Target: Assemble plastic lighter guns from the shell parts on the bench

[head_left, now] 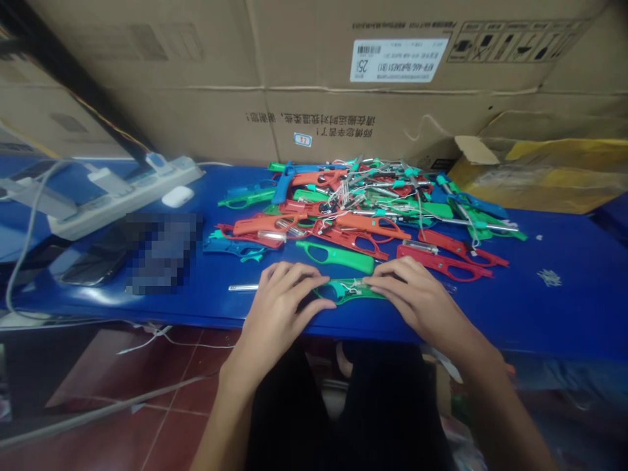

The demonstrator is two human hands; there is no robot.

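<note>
From my remote seat I'm seeing the casing [349, 289] lying between left hand [287, 304] and right hand [412, 294], near the front edge of the table [564, 320]. From there, the pile [367, 224] is spreading at 12 o'clock, the box [206, 124] standing behind. The strip [140, 191] is lying at 10, phone [93, 265] at 9, bits [548, 278] at 3, and the carton [549, 180] is sitting at 2.
</note>
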